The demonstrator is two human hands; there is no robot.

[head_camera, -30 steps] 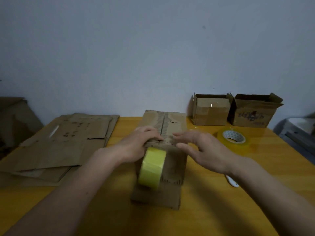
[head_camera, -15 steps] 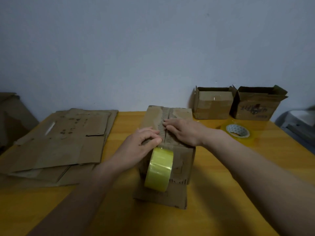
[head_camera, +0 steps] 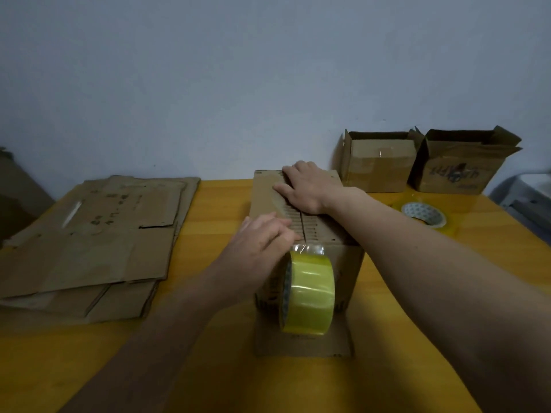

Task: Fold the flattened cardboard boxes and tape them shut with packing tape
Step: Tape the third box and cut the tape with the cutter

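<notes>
A brown cardboard box [head_camera: 347,263] stands in the middle of the yellow table [head_camera: 208,371] with its top flaps folded down. My right hand [head_camera: 307,187] lies flat on the far part of the top, over the seam. At the near top edge my left hand [head_camera: 262,236] presses the free end of the tape onto the box with its fingers and thumb. From that end a yellow roll of packing tape [head_camera: 311,293] hangs in front of the box's near face. A loose flap [head_camera: 301,345] of the box lies flat on the table below the roll.
A stack of flattened cardboard boxes [head_camera: 89,239] covers the table's left side. Two folded boxes [head_camera: 378,162] [head_camera: 459,168] with open tops stand against the wall at the back right. A second tape roll [head_camera: 423,214] lies flat in front of them.
My right hand has slid along the seam from the near edge to the far end of the box top. My left hand has stayed at the near edge, with the roll hanging below it.
</notes>
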